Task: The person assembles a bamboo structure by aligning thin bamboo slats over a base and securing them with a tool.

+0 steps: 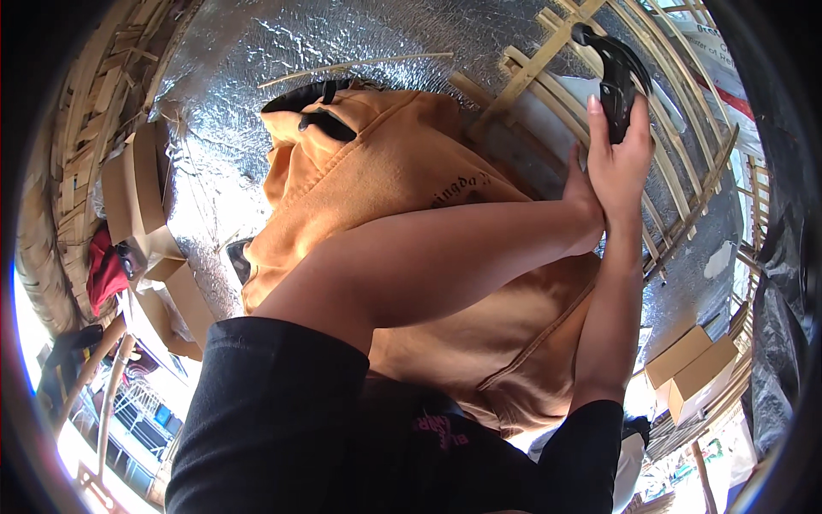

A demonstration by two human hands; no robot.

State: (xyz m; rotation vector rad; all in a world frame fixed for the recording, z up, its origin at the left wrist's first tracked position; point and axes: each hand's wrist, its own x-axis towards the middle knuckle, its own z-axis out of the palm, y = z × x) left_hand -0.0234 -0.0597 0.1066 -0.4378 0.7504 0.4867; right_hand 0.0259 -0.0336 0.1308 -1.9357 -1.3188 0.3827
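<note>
Black tool: a curved black hammer head (618,75) with claw end, held up near the top right of my view, in front of a bamboo lattice frame (548,60).
Right grip: my right hand (618,163) is closed around the handle just below the head; fingers wrap the front, thumb side toward me. Firm contact, no gap visible.
Left grip: my left hand (584,199) reaches across from the left and presses against the wrist and heel of my right hand. I cannot tell whether it has hold of anything; its fingers are hidden behind the other hand.
Arms: my left forearm crosses the middle of the view; the right one rises almost straight from the lower edge. Both sleeves are black.
Orange cloth: an orange hooded garment (385,171) lies behind my forearms, with black straps at its top.
Backing: silver foil sheeting (257,51) covers the surface behind the garment and lattice.
Surroundings: cardboard boxes (689,368) at lower right, well apart from the hammer; more cardboard pieces (137,197) at left, beside a red cloth (104,270).
</note>
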